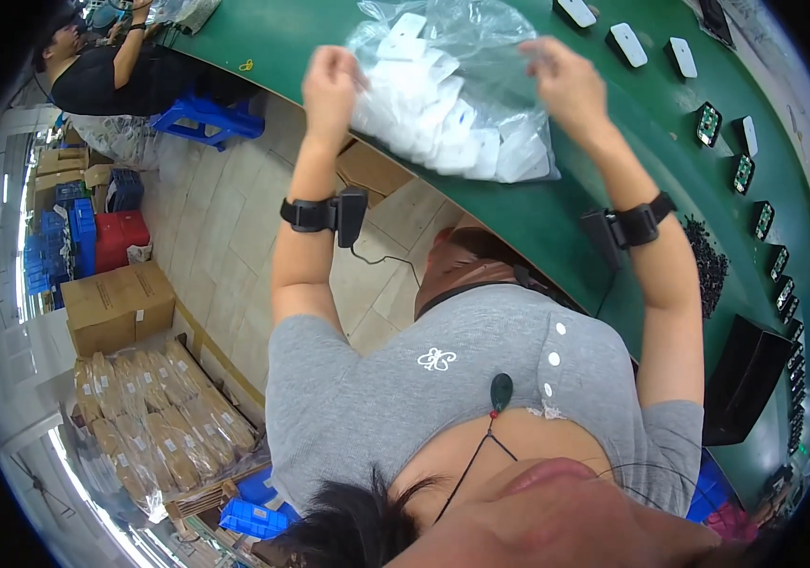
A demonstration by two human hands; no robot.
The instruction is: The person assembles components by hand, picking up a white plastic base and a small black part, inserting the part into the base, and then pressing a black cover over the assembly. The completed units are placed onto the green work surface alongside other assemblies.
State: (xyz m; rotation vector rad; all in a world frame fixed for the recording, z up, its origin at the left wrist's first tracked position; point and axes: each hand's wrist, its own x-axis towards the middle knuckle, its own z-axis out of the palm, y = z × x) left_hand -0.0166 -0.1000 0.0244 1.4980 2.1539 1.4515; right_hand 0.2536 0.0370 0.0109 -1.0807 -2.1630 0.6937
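Note:
A clear plastic bag (509, 90) lies on the green table in front of me, filled with many flat white plastic covers (443, 123). My left hand (331, 90) is closed at the bag's left edge, its fingers curled against the film. On the opposite side my right hand (566, 87) has its fingertips bent together at the bag's upper right edge. Both hands are slightly blurred. Each wrist wears a black strap with a small box.
White-topped devices (626, 44) and green circuit boards (708, 124) line the green table (642, 123) at right. Small black parts (706, 265) form a pile near a black box (738, 379). Another person (107, 76) sits far left by a blue stool (202, 118). Cartons (121, 303) stand on the floor.

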